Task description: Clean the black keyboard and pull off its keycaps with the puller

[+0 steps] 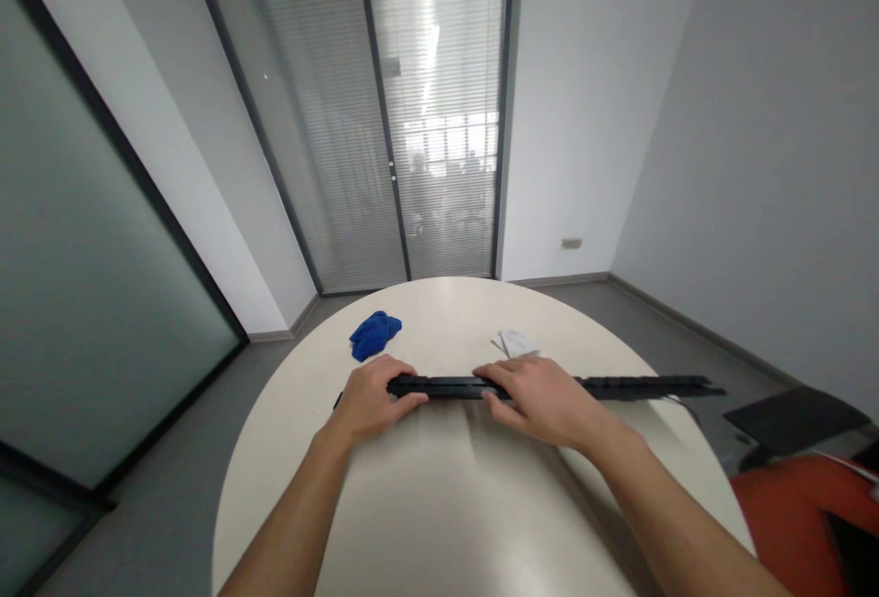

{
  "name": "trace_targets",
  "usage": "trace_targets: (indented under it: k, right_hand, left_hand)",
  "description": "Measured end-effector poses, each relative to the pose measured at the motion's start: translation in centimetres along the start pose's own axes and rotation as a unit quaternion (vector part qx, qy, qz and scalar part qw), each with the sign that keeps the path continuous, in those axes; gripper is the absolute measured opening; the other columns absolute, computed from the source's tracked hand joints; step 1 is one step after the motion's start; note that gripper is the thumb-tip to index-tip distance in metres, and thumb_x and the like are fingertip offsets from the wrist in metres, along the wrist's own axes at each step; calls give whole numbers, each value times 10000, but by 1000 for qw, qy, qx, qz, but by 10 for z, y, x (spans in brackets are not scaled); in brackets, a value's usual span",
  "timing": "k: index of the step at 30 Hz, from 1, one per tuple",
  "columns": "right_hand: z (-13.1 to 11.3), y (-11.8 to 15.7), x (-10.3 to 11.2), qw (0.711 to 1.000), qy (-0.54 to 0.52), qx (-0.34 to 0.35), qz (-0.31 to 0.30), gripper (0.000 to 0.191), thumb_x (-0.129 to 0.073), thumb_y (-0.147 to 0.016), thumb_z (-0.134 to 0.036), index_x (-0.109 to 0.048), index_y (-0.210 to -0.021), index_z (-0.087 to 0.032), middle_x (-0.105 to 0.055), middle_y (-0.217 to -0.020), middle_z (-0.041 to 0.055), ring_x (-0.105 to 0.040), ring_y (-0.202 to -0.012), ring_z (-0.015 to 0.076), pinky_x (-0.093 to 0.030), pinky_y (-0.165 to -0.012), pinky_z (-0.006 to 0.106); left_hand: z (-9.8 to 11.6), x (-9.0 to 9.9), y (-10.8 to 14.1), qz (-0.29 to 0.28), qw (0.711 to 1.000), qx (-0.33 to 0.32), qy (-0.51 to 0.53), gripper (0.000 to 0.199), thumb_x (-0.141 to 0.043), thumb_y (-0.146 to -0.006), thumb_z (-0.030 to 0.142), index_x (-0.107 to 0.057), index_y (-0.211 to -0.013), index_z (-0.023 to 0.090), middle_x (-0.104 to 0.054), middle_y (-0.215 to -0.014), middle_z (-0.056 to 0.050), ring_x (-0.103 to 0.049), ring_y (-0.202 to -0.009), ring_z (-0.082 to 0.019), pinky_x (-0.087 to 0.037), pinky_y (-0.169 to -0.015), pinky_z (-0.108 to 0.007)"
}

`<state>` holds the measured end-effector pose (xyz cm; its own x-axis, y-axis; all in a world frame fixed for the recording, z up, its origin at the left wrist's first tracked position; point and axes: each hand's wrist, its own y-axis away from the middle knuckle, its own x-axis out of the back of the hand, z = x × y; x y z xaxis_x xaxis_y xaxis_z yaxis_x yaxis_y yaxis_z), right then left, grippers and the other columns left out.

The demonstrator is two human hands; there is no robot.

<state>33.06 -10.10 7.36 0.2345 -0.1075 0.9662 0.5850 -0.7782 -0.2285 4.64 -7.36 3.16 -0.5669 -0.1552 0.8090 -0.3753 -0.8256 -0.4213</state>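
A long, narrow black bar-shaped object (446, 386) runs left to right across the round table, seen nearly edge-on; its exact kind I cannot make out. My left hand (377, 396) grips it near its left end, thumb on the near side and fingers over the far side. Further right, my right hand (536, 396) is closed around its middle in the same way. Beyond the right hand the object reaches past the table's right side, its end looking split into two layers. A thin cable (679, 403) shows below that end.
A crumpled blue cloth (374, 334) lies on the cream table (426, 505), beyond my left hand. Behind my right hand are a small white sheet (518, 343) and thin sticks. A red chair (789, 505) stands at the right. Glass doors with blinds (439, 121) are ahead.
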Motion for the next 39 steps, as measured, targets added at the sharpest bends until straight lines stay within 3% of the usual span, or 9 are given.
trace_targets:
  k: [3,7,14,18,23,27,30,35,39]
  right_hand:
    - [2,-6,2,999,36,-9,35,396,-353,-1009,-399,-653,-1179,-203,-718,-1024,114,-665,-901,259,-453,-826,366]
    - [7,-18,-3,997,54,7,46,439,-285,-1038,-397,-669,-1109,-197,-706,-1009,109,-646,-942,248,-440,-861,362]
    - [22,-30,-29,999,-45,1,-8,434,-311,-1033,-432,-680,-1060,-207,-720,-1016,79,-663,-937,225,-470,-825,319]
    - [44,-36,-45,997,-41,-68,22,409,-344,-1017,-401,-689,-1079,-191,-715,-1024,97,-647,-973,235,-473,-857,333]
    - [85,-45,-68,975,-6,-216,45,435,-461,-952,-357,-610,-1319,-176,-571,-1371,162,-534,-1237,317,-439,-991,437]
    - [110,-52,-79,969,-27,-244,14,353,-533,-866,-233,-719,-1155,-152,-705,-1148,170,-650,-1076,325,-489,-920,443]
    - [116,-61,-80,974,-50,-220,-2,325,-545,-818,-148,-759,-1062,-167,-740,-1080,136,-672,-1046,300,-491,-921,393]
    - [104,-81,-80,987,-101,-120,-19,453,-581,-771,-99,-701,-1205,-144,-686,-1250,106,-646,-1122,236,-462,-967,283]
    - [78,-89,-78,990,-126,-53,-22,384,-542,-889,-233,-681,-1239,-157,-675,-1275,94,-611,-1183,231,-430,-1019,307]
  left_hand:
    - [0,0,-1,13,995,89,48,311,-684,-790,506,-705,-891,212,-722,-880,-47,-639,-839,-230,-464,-785,-344]
    - [0,2,-2,-22,980,159,117,383,-651,-782,567,-697,-854,194,-713,-853,-55,-635,-849,-244,-448,-755,-325]
    - [-13,-2,0,-176,944,213,180,467,-696,-708,612,-704,-842,165,-704,-825,-35,-629,-803,-230,-417,-667,-275]
    - [-16,-8,1,-206,919,247,228,463,-703,-697,618,-716,-808,169,-716,-809,-19,-631,-788,-215,-406,-650,-258]
    - [-21,-15,5,-201,889,292,290,485,-754,-652,613,-714,-780,147,-710,-749,-25,-608,-686,-183,-375,-612,-258]
    - [-31,-21,7,-196,859,333,336,489,-795,-617,585,-713,-777,131,-702,-716,-40,-583,-609,-162,-343,-561,-257]
    - [-35,-22,8,-189,851,352,341,491,-805,-604,578,-710,-777,128,-695,-702,-42,-574,-587,-160,-328,-536,-255]
    - [-30,-17,7,-181,851,368,328,484,-813,-600,566,-699,-785,133,-682,-697,-30,-558,-592,-150,-306,-523,-243]
    - [-30,-13,7,-178,870,355,291,486,-789,-614,593,-693,-787,149,-662,-672,-6,-537,-580,-140,-285,-511,-237]
